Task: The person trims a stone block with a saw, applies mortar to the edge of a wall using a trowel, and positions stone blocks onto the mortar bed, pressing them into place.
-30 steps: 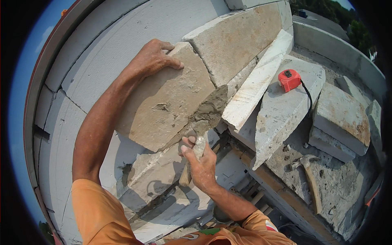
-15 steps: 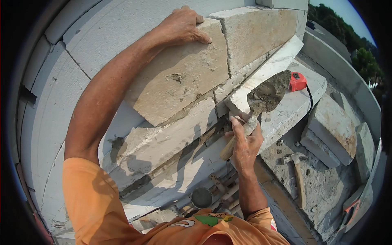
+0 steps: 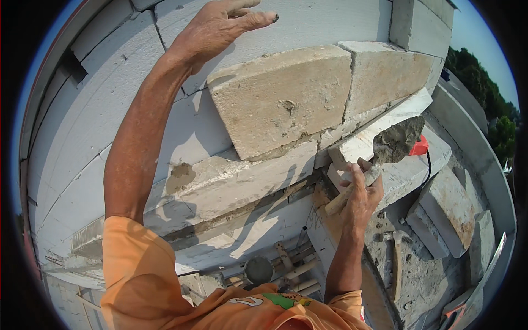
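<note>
My left hand (image 3: pixel 228 25) is raised above a beige stone block (image 3: pixel 280 102), fingers extended and holding nothing, with dark grime on one fingertip. That block sits on a ledge of paler blocks (image 3: pixel 247 184), with a mortar seam beneath it and a second beige block (image 3: pixel 388 82) to its right. My right hand (image 3: pixel 360 195) grips a trowel by its wooden handle (image 3: pixel 338 201); the blade carries a lump of wet grey mortar (image 3: pixel 396 137) over a long white strip of block (image 3: pixel 349 151). A red tape measure (image 3: pixel 419 146) lies partly hidden behind the mortar.
A claw hammer (image 3: pixel 397 264) lies on the dusty right-hand surface beside stacked slabs (image 3: pixel 451 209). A handsaw (image 3: pixel 456 313) is at lower right. Below are a bucket (image 3: pixel 258 269) and timber poles (image 3: pixel 297 269). A low wall (image 3: pixel 495 165) borders the right side, with trees beyond.
My left hand has let go of the beige block and moved up and left of it. My right hand has carried the loaded trowel rightward from the seam toward the tape measure.
</note>
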Action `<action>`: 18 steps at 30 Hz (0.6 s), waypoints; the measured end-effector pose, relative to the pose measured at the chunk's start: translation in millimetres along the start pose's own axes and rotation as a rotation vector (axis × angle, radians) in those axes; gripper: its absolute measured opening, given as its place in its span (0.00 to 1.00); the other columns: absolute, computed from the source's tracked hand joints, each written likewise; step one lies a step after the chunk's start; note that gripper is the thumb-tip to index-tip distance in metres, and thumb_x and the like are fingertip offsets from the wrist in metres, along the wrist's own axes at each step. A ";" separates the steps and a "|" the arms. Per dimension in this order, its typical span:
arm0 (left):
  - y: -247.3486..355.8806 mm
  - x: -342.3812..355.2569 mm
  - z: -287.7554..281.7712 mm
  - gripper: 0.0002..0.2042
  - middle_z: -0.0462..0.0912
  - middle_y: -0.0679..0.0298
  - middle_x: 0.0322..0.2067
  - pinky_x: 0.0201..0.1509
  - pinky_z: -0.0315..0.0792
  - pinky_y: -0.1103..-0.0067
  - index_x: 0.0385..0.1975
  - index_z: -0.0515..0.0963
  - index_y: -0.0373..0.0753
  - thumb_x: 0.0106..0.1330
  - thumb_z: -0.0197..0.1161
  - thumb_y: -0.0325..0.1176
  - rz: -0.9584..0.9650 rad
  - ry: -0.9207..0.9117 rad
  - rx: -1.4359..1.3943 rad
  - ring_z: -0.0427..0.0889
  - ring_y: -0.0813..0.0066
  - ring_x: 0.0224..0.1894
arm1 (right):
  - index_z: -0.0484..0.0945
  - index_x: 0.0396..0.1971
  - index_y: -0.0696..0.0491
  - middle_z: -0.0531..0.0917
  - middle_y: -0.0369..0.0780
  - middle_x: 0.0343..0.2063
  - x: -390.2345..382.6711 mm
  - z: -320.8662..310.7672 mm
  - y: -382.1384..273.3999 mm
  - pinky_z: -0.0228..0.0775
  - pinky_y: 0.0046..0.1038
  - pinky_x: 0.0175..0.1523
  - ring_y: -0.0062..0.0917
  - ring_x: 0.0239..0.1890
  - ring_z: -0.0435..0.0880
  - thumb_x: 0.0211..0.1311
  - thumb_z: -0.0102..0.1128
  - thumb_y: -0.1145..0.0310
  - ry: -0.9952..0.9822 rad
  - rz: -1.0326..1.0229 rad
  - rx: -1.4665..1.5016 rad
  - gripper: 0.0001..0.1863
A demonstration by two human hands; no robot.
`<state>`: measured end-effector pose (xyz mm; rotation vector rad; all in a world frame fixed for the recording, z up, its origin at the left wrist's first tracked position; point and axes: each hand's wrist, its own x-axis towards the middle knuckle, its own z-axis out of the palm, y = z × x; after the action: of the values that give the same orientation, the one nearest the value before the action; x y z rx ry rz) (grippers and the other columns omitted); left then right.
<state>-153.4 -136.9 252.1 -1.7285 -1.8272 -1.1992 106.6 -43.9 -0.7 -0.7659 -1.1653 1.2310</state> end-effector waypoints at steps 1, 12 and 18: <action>-4.9 -15.8 -11.6 0.47 0.69 0.34 0.60 0.64 0.71 0.58 0.63 0.70 0.31 0.52 0.70 0.64 -0.027 0.089 -0.052 0.71 0.42 0.64 | 0.74 0.52 0.65 0.84 0.48 0.42 2.8 -1.4 -5.3 0.80 0.28 0.35 0.29 0.40 0.85 0.63 0.66 0.62 0.014 -0.008 -0.032 0.25; -32.6 -161.0 38.1 0.56 0.61 0.26 0.63 0.68 0.63 0.51 0.67 0.57 0.19 0.52 0.73 0.62 -0.525 0.206 -0.295 0.61 0.37 0.70 | 0.77 0.43 0.65 0.81 0.44 0.33 72.7 27.9 -29.7 0.77 0.26 0.32 0.25 0.26 0.81 0.63 0.67 0.63 0.023 -0.228 0.051 0.20; -40.1 -166.3 76.1 0.50 0.66 0.32 0.61 0.71 0.61 0.63 0.64 0.61 0.20 0.53 0.75 0.56 -0.524 0.161 -0.414 0.66 0.46 0.67 | 0.79 0.40 0.62 0.81 0.39 0.26 144.3 57.3 -64.0 0.72 0.26 0.31 0.22 0.23 0.79 0.58 0.72 0.61 -0.025 -0.382 -0.138 0.19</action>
<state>-137.1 -180.9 70.8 -1.3056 -2.1088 -1.9779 61.8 73.5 110.7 -0.5948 -1.3553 0.8517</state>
